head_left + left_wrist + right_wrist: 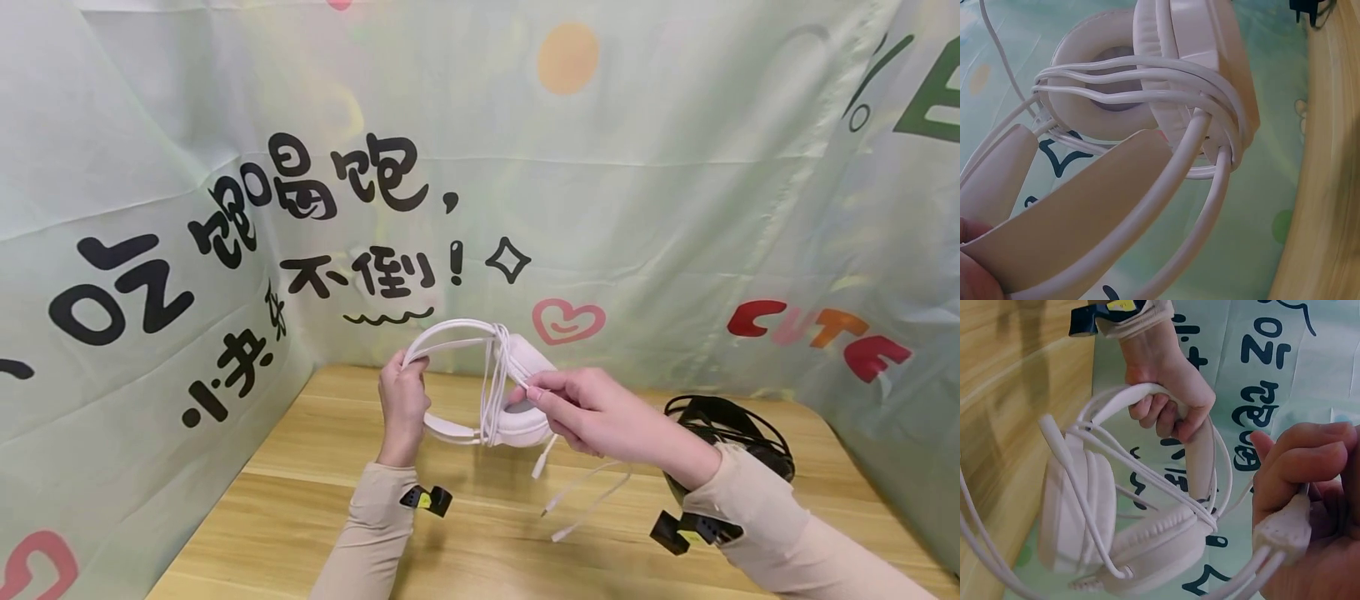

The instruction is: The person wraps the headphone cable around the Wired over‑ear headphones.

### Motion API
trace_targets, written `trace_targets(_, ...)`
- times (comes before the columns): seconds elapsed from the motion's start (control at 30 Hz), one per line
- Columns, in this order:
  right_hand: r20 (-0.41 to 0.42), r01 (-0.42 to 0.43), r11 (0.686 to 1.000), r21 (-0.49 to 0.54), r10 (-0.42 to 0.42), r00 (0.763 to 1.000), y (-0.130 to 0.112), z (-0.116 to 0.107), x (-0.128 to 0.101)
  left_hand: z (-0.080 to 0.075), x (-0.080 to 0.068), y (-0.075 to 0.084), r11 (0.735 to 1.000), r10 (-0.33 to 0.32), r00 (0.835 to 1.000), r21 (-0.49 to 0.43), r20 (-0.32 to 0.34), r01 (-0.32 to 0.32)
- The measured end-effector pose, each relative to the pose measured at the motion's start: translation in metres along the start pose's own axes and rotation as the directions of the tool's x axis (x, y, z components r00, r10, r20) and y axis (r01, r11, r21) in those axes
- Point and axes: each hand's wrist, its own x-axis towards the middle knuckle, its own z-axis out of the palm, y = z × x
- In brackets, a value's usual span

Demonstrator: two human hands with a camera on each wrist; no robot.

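Observation:
Above the table, a white headset (528, 429) is held up by my left hand (403, 404), whose fingers curl around its headband. Several turns of white cable (1141, 97) wrap around the headband and the ear cups. In the right wrist view, the microphone boom (1054, 439) sticks up beside one ear cup (1063, 515). My right hand (600, 414) is beside the ear cups and pinches the cable's white splitter (1285, 531), where thin cords meet. White plugs (540, 464) dangle on loose cord ends below that hand.
Black headphones (720, 421) with a bundled cable lie on the wooden table (300, 508) at the right, behind my right forearm. A printed cloth (660, 225) encloses the table at the back and sides.

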Motion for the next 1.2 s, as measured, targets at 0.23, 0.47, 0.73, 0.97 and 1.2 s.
trace_targets(0.23, 0.021, 0.004, 0.998, 0.059, -0.005, 1.0, -0.003, 0.015, -0.007, -0.003, 0.003, -0.001, 0.992, -0.029, 1.0, -0.119, 0.007, 0.03)
trace_targets(0.47, 0.044, 0.013, 0.993, 0.12, -0.018, 0.999, -0.002, 0.03, -0.014, -0.005, 0.006, -0.003, 0.982, -0.049, 0.999, -0.184, 0.006, 0.049)
trace_targets(0.73, 0.066, 0.003, 0.986, 0.168, -0.015, 0.998, 0.005, 0.046, -0.019, -0.005, 0.004, 0.001, 0.966, -0.05, 0.998, -0.253, 0.023, 0.055)
trace_targets(0.97, 0.069, 0.01, 0.98, 0.2, -0.025, 0.997, 0.012, 0.06, -0.023, -0.006, 0.004, 0.002, 0.949, -0.066, 0.997, -0.307, 0.034, 0.073)
trace_targets(1.2, 0.074, 0.021, 0.973, 0.231, -0.04, 0.996, 0.021, 0.072, -0.027, -0.005, 0.004, 0.003, 0.934, -0.058, 0.997, -0.352, 0.043, 0.069)
